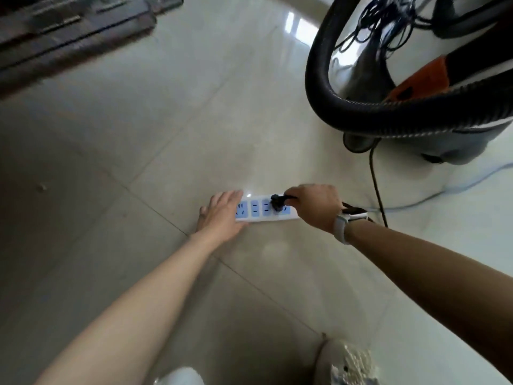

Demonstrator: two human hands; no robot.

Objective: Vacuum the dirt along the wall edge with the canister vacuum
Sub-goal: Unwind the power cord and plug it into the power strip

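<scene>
Gripping black plug (276, 204), unlabelled power strip (256, 209), right hand (316, 207)

A glossy pale tiled floor (194, 112) fills most of the view, crossed by thin grout lines and showing a bright window reflection (301, 27) near the top. In the upper left corner lies a dark, blurred patterned rug (69, 31), its edge running diagonally over the tiles. A small pale speck (42, 187) sits alone on the floor at the left. A thin light blue cable (458, 187) curves across the tiles at the right. At the bottom edge are a white rounded shape (180, 377) and, to its right, a light slipper with a patterned top (347, 362); both are blurred.
</scene>
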